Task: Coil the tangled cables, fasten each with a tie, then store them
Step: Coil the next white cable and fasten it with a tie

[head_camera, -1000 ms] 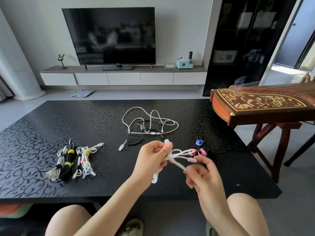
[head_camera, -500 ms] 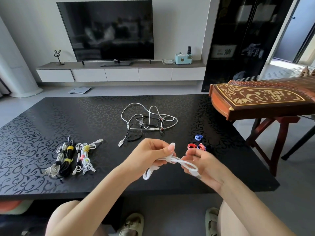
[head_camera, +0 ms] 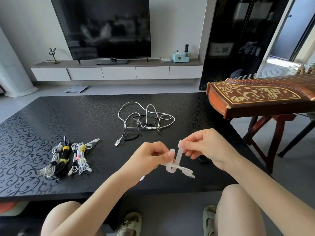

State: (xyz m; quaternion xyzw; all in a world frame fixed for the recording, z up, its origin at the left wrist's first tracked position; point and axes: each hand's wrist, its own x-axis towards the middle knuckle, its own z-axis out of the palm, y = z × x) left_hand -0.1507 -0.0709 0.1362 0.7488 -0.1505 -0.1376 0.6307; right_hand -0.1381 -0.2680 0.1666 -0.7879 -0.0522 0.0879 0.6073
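Above the front edge of the table [head_camera: 51, 120], the left hand [head_camera: 151, 157] grips the coiled white cable [head_camera: 185, 170], and the right hand [head_camera: 206, 147] pinches the white tie [head_camera: 179, 154] looped around it. The tangled cables [head_camera: 146, 120] lie at the table's middle.

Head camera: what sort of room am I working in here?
Probably a home living room: a large television on a low white console, a black patterned coffee table, and a wooden zither on a stand.
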